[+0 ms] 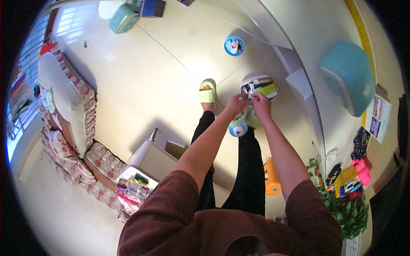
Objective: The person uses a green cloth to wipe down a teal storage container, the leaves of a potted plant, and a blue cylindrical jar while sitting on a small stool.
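My left hand (237, 104) and my right hand (261, 104) meet in front of me, fingertips nearly touching. A small whitish thing (250, 95) sits between their pinched fingers, too small to name. Just beyond them, a light-rimmed basket (276, 91) stands on the floor, filled with packets and small items, among them a lime-green flat box or packet (267, 91). Below my left hand is a rounded blue-and-white object (238, 129), in front of my right leg. It bears a dark mark, and its upper part is pale green.
A blue round bin (234, 46) with litter inside stands farther out. To the left are a white cabinet (150, 158) and a cushioned sofa (102, 156). An orange plastic object (272, 177) lies beside my right leg. A teal container (349, 76) and potted plant (347, 208) are at right.
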